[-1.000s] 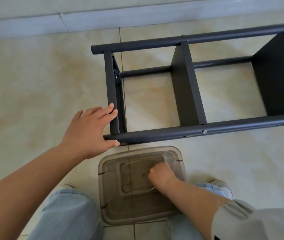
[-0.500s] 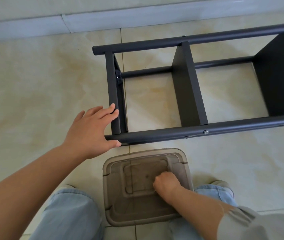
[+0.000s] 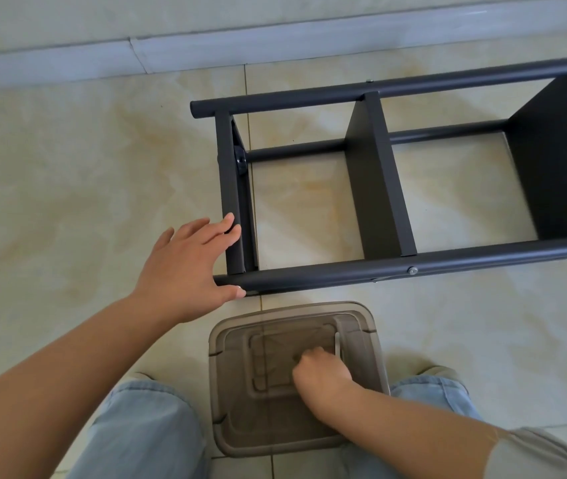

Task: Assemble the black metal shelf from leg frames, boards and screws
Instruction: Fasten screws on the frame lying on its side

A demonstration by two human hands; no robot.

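Observation:
The black metal shelf (image 3: 396, 271) lies on its side on the tiled floor, with boards (image 3: 379, 188) fixed between its leg tubes. A silver screw (image 3: 412, 270) sits in the near tube. My left hand (image 3: 185, 267) rests on the shelf's left end with straight fingers on the end bar and the thumb on the near tube. My right hand (image 3: 323, 375) reaches down into a translucent brown plastic box (image 3: 296, 307), its fingers curled at the bottom. What they touch is hidden. A pale thin rod (image 3: 337, 344) stands in the box beside that hand.
The box sits between my knees in light jeans (image 3: 144, 433), just in front of the shelf. A grey baseboard (image 3: 275, 39) runs along the wall behind. Bare beige tiles stretch to the left of the shelf.
My right hand has shifted slightly inside the box, and the pale rod now shows beside it. My left hand stays on the shelf's end.

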